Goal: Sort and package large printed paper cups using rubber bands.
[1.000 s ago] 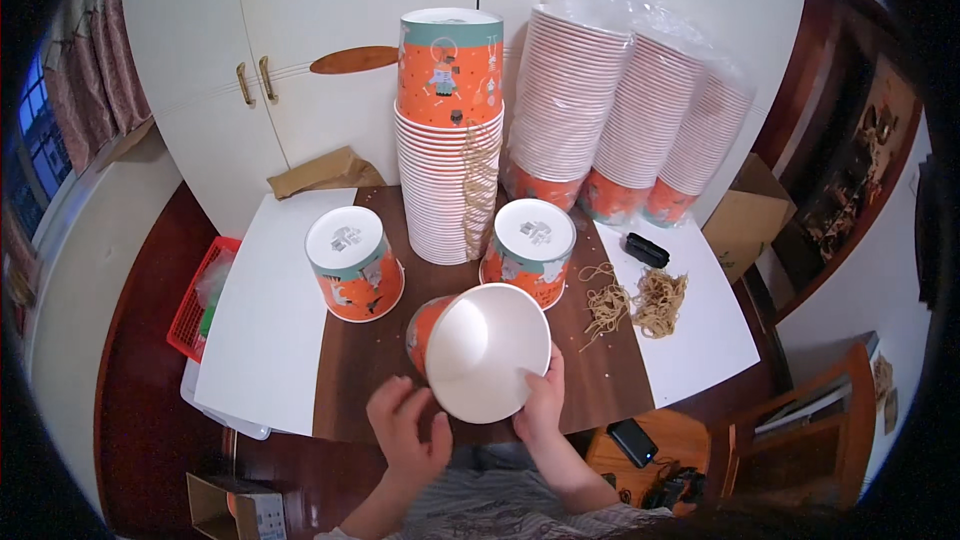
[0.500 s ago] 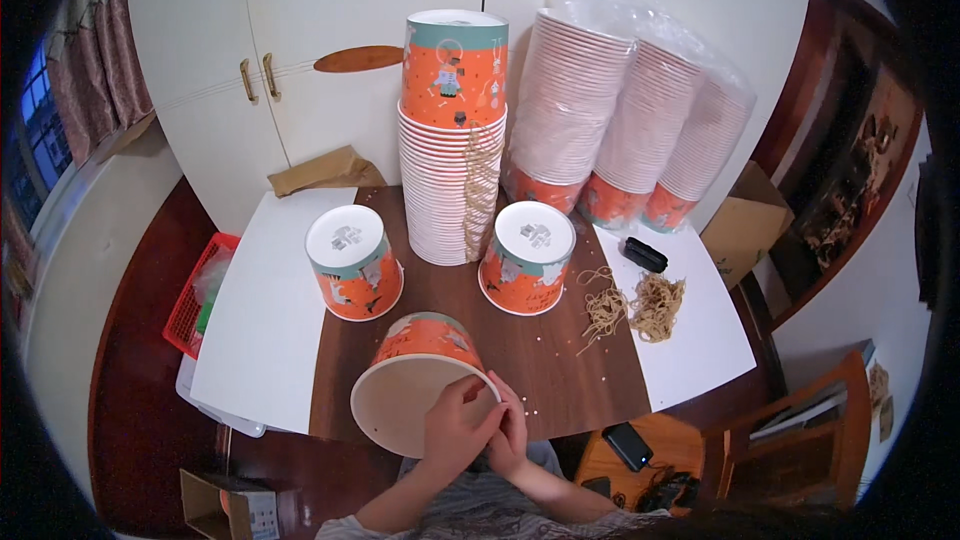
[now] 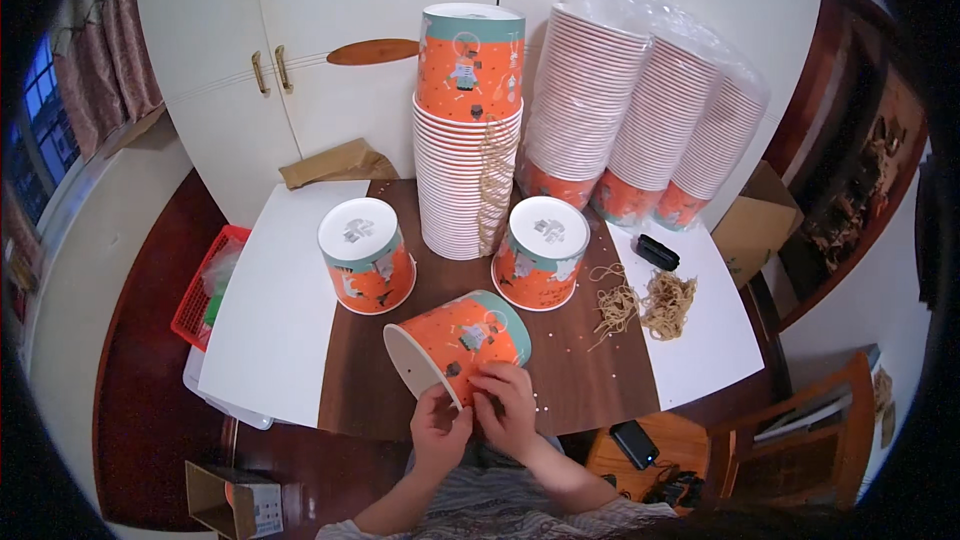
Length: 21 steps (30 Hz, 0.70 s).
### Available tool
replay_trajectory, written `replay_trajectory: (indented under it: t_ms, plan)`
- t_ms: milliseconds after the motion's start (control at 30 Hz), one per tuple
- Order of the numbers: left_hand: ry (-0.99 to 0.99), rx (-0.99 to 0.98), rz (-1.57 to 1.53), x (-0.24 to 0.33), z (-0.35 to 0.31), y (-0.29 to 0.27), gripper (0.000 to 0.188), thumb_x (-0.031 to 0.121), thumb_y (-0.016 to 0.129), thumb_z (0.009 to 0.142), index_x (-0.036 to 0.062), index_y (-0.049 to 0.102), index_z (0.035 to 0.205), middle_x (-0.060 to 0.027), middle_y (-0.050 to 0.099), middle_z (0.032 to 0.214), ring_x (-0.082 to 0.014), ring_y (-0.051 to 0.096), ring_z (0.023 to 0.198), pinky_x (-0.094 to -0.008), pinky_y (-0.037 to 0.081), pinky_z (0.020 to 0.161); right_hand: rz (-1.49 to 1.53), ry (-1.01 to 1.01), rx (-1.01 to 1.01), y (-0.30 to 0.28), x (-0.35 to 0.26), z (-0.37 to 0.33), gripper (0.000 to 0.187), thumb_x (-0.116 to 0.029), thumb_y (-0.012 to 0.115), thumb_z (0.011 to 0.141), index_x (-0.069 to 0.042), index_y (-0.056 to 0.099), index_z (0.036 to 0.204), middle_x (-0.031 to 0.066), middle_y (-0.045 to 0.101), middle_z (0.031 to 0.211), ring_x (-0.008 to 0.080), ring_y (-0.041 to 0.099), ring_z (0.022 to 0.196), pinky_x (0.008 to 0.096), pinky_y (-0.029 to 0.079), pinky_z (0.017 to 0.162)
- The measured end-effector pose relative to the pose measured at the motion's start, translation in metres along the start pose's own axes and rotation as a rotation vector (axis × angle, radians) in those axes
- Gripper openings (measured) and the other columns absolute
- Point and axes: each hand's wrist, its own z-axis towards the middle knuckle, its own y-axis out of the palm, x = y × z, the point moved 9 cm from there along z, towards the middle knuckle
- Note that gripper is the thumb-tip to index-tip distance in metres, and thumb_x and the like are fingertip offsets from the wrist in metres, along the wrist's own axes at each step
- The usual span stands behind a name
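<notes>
The left hand [image 3: 438, 432] pinches the tub [image 3: 455, 342] by its rim. The right hand [image 3: 508, 410] curls against its wall, grip unclear. Since earlier, its mouth has swung left

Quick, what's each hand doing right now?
Left hand: fingers curled at the tipped orange bucket's rim; whether they're pinching anything can't be told.
Right hand: fingers bent against its outer wall; firm grip can't be told.

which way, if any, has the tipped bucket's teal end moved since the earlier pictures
Yes, rightward: the teal end of the tipped paper bucket has swung from clearly left of the lone upturned paper bucket at right to just front-left of it.
</notes>
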Motion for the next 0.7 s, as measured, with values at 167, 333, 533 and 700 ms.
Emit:
replay_trajectory:
  t_ms: [167, 333, 533, 700]
  plan:
    - [-0.066, 0.013, -0.059, -0.003, 0.000, 0.000, 0.033, -0.006, 0.051, 0.073, 0.0001, 0.043, 0.104, -0.0077, 0.050, 0.100, -0.0143, 0.049, 0.093, -0.0280, 0.040, 0.082, -0.133, -0.049, -0.048, 0.002, -0.004, 0.007, 0.022, -0.003, 0.063, 0.064, -0.007, 0.059, 0.086, 0.0074, 0.056, 0.093, 0.0249, 0.052, 0.085, 0.0329, 0.040, 0.072]
    - [-0.106, -0.019, -0.108, -0.011, 0.002, -0.001, 0.034, -0.008, 0.051, 0.071, 0.0005, 0.044, 0.102, -0.0069, 0.050, 0.099, -0.0144, 0.049, 0.093, -0.0281, 0.039, 0.083, -0.094, -0.004, -0.034, 0.001, -0.001, 0.009, 0.018, -0.004, 0.065, 0.062, -0.007, 0.061, 0.080, 0.0063, 0.058, 0.087, 0.0240, 0.052, 0.083, 0.0335, 0.040, 0.073]
    - [-0.132, -0.104, -0.129, -0.014, 0.003, 0.003, 0.032, -0.008, 0.051, 0.070, 0.0008, 0.044, 0.100, -0.0065, 0.051, 0.097, -0.0141, 0.049, 0.090, -0.0274, 0.039, 0.082, -0.057, 0.019, -0.033, -0.004, 0.002, 0.010, 0.017, -0.004, 0.066, 0.060, -0.006, 0.061, 0.076, 0.0067, 0.058, 0.083, 0.0241, 0.052, 0.081, 0.0333, 0.041, 0.072]
    - [0.031, -0.098, 0.332, -0.002, 0.003, 0.003, 0.024, -0.006, 0.052, 0.070, 0.0013, 0.047, 0.093, -0.0064, 0.052, 0.088, -0.0136, 0.054, 0.075, -0.0257, 0.044, 0.062, -0.142, -0.029, -0.038, -0.004, 0.003, 0.008, 0.013, -0.003, 0.062, 0.064, -0.005, 0.057, 0.075, 0.0076, 0.055, 0.081, 0.0254, 0.050, 0.078, 0.0332, 0.040, 0.070]
